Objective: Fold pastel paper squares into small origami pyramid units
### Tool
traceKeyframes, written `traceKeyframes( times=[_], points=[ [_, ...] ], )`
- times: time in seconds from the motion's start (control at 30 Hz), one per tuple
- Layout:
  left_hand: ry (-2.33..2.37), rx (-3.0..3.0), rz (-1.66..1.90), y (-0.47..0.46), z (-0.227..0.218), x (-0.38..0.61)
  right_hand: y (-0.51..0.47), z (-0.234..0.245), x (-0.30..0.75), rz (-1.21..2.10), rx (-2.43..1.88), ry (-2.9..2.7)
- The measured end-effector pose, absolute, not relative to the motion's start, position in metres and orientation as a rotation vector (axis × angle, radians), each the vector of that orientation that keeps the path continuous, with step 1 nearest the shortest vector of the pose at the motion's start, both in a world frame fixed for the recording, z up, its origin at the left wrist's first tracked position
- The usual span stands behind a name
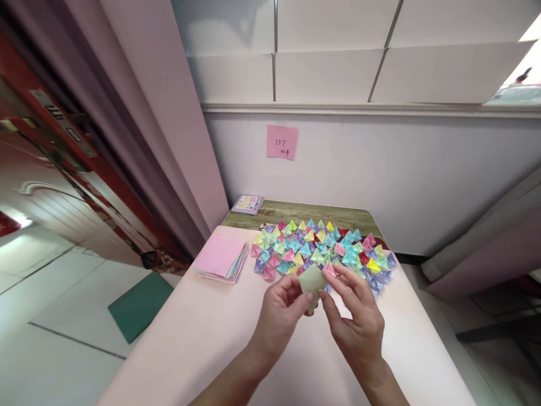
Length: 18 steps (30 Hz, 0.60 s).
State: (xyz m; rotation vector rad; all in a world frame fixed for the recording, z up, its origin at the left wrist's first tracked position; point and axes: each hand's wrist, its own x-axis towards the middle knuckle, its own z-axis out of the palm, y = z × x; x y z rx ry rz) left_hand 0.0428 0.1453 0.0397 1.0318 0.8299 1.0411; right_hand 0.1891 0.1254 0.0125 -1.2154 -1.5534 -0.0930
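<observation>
Between my two hands, raised over the table, is a pale green folded paper [313,279] with a pointed lower end. My left hand [281,310] pinches its left and lower edge between thumb and fingers. On the other side, my right hand [353,310] has its thumb and fingertips at the paper's right edge. Just beyond the hands lie many small folded paper pieces [306,248] in pink, blue, green, yellow, purple and red, crowded together. A stack of square coloured paper sheets [220,256], pink on top, sits to the left.
The pale pink table top [203,338] meets a wood-patterned strip [313,211] at the back. A printed packet [247,204] lies at its far left corner. A pink note [282,142] is on the wall. On the floor is a green sheet [141,306]; a curtain [169,141] hangs left.
</observation>
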Motion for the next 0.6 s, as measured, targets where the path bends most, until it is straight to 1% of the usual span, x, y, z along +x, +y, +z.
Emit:
traceKeyframes(
  times=[0.1,0.2,0.43,0.6],
  points=[
    [0.818,0.981,1.019,0.143,0.043,0.044,0.122,0.009,0.192,-0.227,-1.241,-1.614],
    [0.804,0.966,1.011,0.142,0.044,0.045,0.12,0.008,0.192,-0.278,-1.255,-1.653],
    [0.781,1.022,1.042,0.142,0.039,0.047,0.117,0.009,0.19,-0.177,-1.223,-1.565],
    [0.876,1.112,1.085,0.143,0.039,0.045,0.114,0.01,0.191,-0.088,-1.209,-1.471]
  ],
)
